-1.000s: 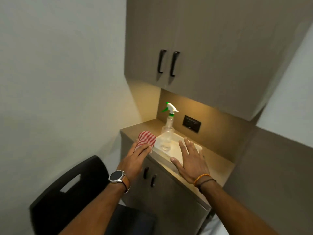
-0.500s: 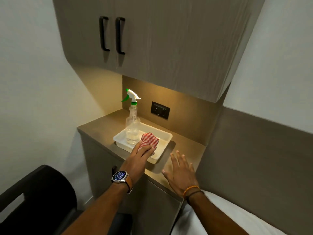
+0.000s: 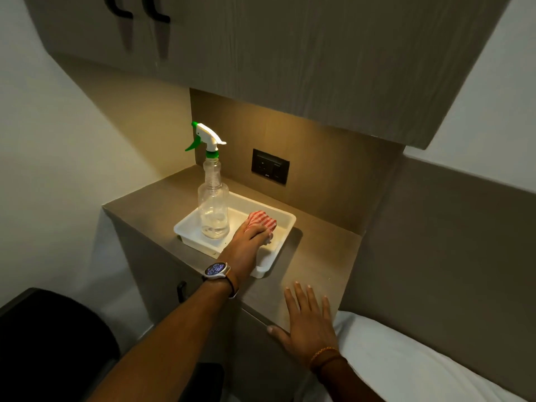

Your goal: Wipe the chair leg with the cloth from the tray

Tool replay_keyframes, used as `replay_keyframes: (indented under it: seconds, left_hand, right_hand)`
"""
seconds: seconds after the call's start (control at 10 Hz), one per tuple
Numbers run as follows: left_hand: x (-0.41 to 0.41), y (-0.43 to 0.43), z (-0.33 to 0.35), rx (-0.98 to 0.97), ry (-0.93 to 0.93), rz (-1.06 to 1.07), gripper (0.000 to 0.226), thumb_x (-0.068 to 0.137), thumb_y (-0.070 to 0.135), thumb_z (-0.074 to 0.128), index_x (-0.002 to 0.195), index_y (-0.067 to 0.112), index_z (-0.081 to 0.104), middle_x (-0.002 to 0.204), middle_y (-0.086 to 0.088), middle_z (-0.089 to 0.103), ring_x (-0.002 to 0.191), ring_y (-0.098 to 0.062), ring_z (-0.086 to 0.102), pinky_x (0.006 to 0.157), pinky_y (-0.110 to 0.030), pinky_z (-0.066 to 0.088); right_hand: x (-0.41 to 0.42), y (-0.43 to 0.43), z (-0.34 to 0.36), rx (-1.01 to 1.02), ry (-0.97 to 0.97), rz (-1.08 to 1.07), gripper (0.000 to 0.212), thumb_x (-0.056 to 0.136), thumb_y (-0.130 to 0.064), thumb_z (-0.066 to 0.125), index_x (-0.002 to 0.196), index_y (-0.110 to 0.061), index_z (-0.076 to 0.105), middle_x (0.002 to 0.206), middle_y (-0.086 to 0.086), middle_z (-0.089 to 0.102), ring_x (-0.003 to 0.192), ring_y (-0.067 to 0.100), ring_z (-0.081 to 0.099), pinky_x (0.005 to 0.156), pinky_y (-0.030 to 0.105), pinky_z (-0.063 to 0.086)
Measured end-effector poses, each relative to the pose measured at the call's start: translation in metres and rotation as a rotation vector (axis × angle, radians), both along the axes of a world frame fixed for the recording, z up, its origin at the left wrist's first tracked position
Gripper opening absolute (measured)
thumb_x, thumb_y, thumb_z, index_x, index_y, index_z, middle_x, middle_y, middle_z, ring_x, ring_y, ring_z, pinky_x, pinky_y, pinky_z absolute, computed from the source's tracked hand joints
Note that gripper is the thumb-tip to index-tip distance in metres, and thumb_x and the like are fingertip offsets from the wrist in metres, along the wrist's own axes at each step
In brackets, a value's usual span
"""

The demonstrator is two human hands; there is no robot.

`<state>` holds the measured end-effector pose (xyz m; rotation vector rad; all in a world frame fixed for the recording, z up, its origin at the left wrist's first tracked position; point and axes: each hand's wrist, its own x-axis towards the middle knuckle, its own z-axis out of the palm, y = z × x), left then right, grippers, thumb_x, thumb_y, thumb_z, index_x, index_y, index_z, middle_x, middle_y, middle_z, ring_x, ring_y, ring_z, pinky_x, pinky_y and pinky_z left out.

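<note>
Holding the cloth (image 3: 262,220) down in the white tray (image 3: 285,227), my left hand (image 3: 246,242) has its fingers curled over the red and white checked fabric, so the grip is narrow and closed on it. The cloth is bunched in a small lump in the right half of the tray, and I cannot tell if it rests on the tray floor or is a little lifted. Just beside it, in the left half of the tray, a clear spray bottle (image 3: 213,210) with a green and white trigger stands upright, close to my knuckles but apart from them, as far as I can see.

My right hand (image 3: 307,323) is empty. Its fingers are spread wide and flat near the front edge of the counter (image 3: 322,256), with the thumb at the edge itself; whether the palm really presses on the surface I cannot tell.

About progress, I judge from this position alone. The cloth is in my hand at the tray, and the black chair (image 3: 49,338) is low on my left, well apart from it. Its leg is not visible from here, so I cannot say if it looks wiped. If the wiping is not done, what is left is to lift the cloth, turn to the chair, bend down and rub the leg.
</note>
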<state>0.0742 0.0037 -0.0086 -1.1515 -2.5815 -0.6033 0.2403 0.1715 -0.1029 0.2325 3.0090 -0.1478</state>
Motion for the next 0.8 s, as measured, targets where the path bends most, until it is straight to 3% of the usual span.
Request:
replay_keyframes:
  seconds: [0.1,0.2,0.3,0.4,0.5,0.6,0.7,0.8]
  left_hand:
    - [-0.025,0.012,-0.001,0.031,0.028,0.013,0.061,0.086,-0.01,0.066,0.145,0.004,0.053,0.158,-0.016,0.044,0.151,-0.033,0.034,0.127,-0.044,0.019]
    - [-0.047,0.024,-0.003,-0.114,-0.025,0.057,0.046,0.094,0.0,0.061,0.139,0.007,0.059,0.155,-0.013,0.049,0.15,-0.034,0.035,0.126,-0.046,0.024]
    - [-0.051,0.033,-0.011,-0.4,-0.111,-0.043,0.015,0.096,0.015,0.06,0.107,0.017,0.068,0.117,-0.009,0.067,0.11,-0.024,0.064,0.106,-0.039,0.046]
    - [-0.051,0.041,-0.014,-0.354,-0.323,-0.159,0.026,0.1,0.014,0.053,0.109,0.038,0.058,0.115,0.018,0.05,0.111,0.007,0.045,0.119,-0.034,0.023]
    - [-0.051,0.042,-0.016,-0.345,-0.416,-0.06,0.052,0.103,0.015,0.049,0.152,0.0,0.038,0.163,-0.022,0.03,0.154,-0.034,0.022,0.128,-0.052,0.003]
    - [-0.041,0.031,-0.005,-0.488,-0.223,-0.105,0.043,0.104,0.028,0.046,0.144,0.014,0.051,0.157,-0.021,0.041,0.146,-0.047,0.034,0.122,-0.06,0.024]
    - [-0.028,0.02,-0.005,-0.291,-0.282,-0.005,0.033,0.099,0.039,0.05,0.126,0.022,0.058,0.132,-0.011,0.06,0.126,-0.038,0.053,0.11,-0.052,0.041]
    - [-0.022,-0.001,-0.005,-0.168,-0.306,0.13,0.043,0.1,0.047,0.048,0.136,0.023,0.052,0.145,-0.008,0.059,0.145,-0.036,0.04,0.119,-0.056,0.033]
  right_hand:
    - [-0.002,0.003,-0.005,-0.003,0.001,0.019,0.108,0.079,-0.096,0.014,0.164,-0.032,-0.007,0.176,0.002,-0.011,0.162,0.033,-0.011,0.12,0.058,-0.018]
    - [-0.004,0.006,-0.007,-0.011,-0.002,0.029,0.109,0.078,-0.097,0.012,0.164,-0.033,-0.005,0.176,0.002,-0.011,0.161,0.033,-0.012,0.119,0.058,-0.02]
    - [-0.004,0.007,-0.006,-0.014,-0.008,0.037,0.109,0.078,-0.099,0.009,0.164,-0.034,-0.005,0.176,0.002,-0.011,0.162,0.033,-0.011,0.118,0.059,-0.021]
    - [-0.004,0.008,-0.008,-0.011,-0.011,0.034,0.111,0.075,-0.1,0.006,0.164,-0.035,-0.006,0.176,0.002,-0.011,0.162,0.034,-0.01,0.118,0.06,-0.021]
    - [-0.004,0.007,-0.007,-0.005,-0.018,0.036,0.109,0.077,-0.099,0.011,0.164,-0.035,-0.005,0.176,0.002,-0.01,0.162,0.034,-0.01,0.119,0.06,-0.02]
    - [-0.003,0.007,-0.003,0.0,-0.031,0.028,0.108,0.079,-0.097,0.014,0.165,-0.034,-0.005,0.176,0.002,-0.011,0.162,0.033,-0.012,0.12,0.06,-0.02]
    - [-0.002,0.006,0.002,-0.01,-0.044,0.02,0.108,0.079,-0.096,0.013,0.164,-0.033,-0.007,0.176,0.002,-0.012,0.161,0.033,-0.013,0.121,0.06,-0.019]
    - [-0.001,0.002,0.006,-0.016,-0.042,0.012,0.106,0.081,-0.094,0.016,0.165,-0.033,-0.006,0.176,0.002,-0.012,0.162,0.032,-0.012,0.122,0.06,-0.017]
